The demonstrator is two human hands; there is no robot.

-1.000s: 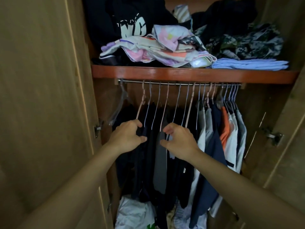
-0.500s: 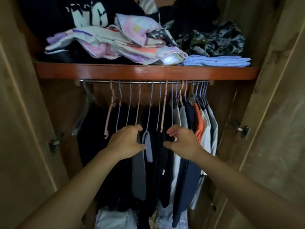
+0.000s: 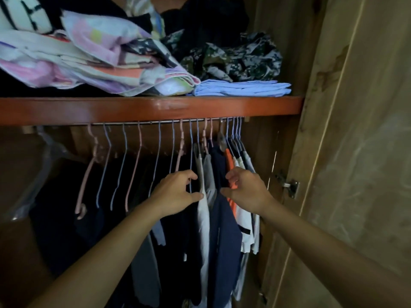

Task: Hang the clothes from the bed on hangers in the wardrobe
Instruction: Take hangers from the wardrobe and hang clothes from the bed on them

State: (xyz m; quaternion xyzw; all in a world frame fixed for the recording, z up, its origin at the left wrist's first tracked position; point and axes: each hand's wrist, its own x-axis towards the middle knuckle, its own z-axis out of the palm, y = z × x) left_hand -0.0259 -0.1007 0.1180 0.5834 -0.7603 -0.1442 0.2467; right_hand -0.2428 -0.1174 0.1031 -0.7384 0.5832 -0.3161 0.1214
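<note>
A metal rail (image 3: 144, 123) under the red-brown shelf (image 3: 133, 110) carries several thin pink and blue hangers (image 3: 133, 174); those on the left look bare against dark clothes. Toward the right hang a white garment (image 3: 203, 214), a navy one (image 3: 222, 230) and an orange one (image 3: 229, 158). My left hand (image 3: 178, 193) has curled fingers around a blue hanger wire beside the white garment. My right hand (image 3: 246, 190) touches the orange garment, fingers bent. A gap with the navy garment lies between the hands. No bed is in view.
On the shelf lie a floral pile (image 3: 100, 58), a camouflage garment (image 3: 240, 61) and folded blue cloth (image 3: 242, 88). The open wardrobe door (image 3: 355, 152) with its hinge (image 3: 290, 185) stands at the right. A clear plastic hanger (image 3: 44, 156) hangs far left.
Both hands have moved rightward along the rail, from the dark clothes in the middle to the white, navy and orange ones. The view has shifted right and closer.
</note>
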